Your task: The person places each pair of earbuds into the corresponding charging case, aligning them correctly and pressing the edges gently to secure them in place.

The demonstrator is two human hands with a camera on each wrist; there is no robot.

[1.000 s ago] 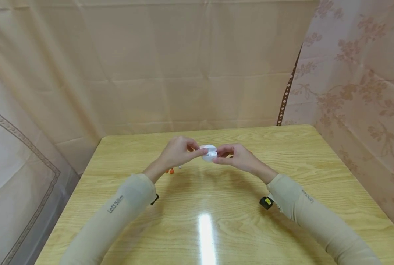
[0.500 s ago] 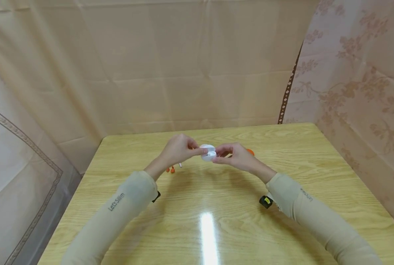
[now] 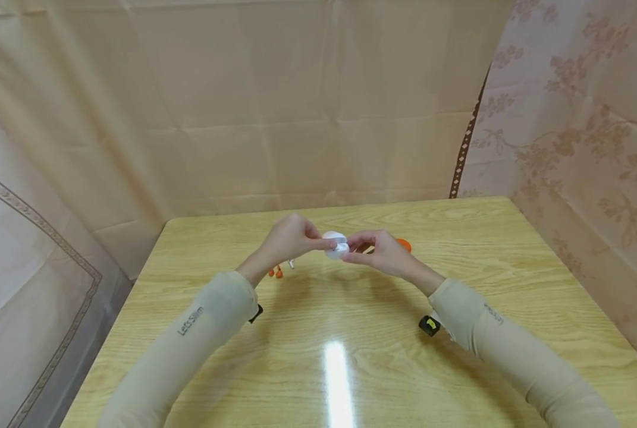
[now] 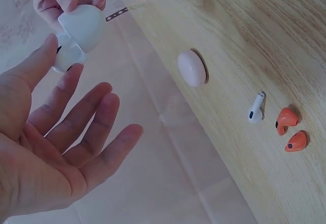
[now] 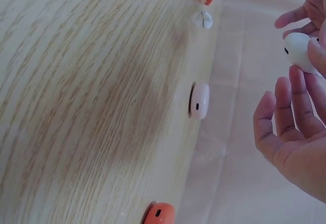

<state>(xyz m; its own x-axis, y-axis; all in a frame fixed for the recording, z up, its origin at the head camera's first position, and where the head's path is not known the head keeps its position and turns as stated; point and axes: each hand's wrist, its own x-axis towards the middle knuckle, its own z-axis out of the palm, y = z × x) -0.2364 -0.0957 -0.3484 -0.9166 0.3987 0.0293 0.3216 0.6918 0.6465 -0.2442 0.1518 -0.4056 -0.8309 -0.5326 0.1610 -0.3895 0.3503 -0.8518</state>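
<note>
A white earbud case (image 3: 335,238) is held above the table, its lid raised. My left hand (image 3: 288,241) grips its left end, the thumb at the opening and the other fingers behind. From the right, my right hand (image 3: 385,255) holds the case between thumb and fingertips. The left wrist view shows the rounded white shell (image 4: 86,28) and dark spots by my left thumb and index finger; whether an earbud sits between them I cannot tell. In the right wrist view a dark port slot shows on the case (image 5: 296,48).
On the wooden table lie one white earbud (image 4: 255,113), two orange earbuds, one (image 4: 288,117) beside the other (image 4: 296,141), and a closed pale pink case (image 4: 192,68). Farther right stands an orange case (image 5: 160,215). A beige curtain (image 3: 297,119) hangs behind the table.
Both hands stay on the white case, which has shifted very slightly left. My left thumb sits a little further into the opening. More of the orange case shows behind my right hand.
</note>
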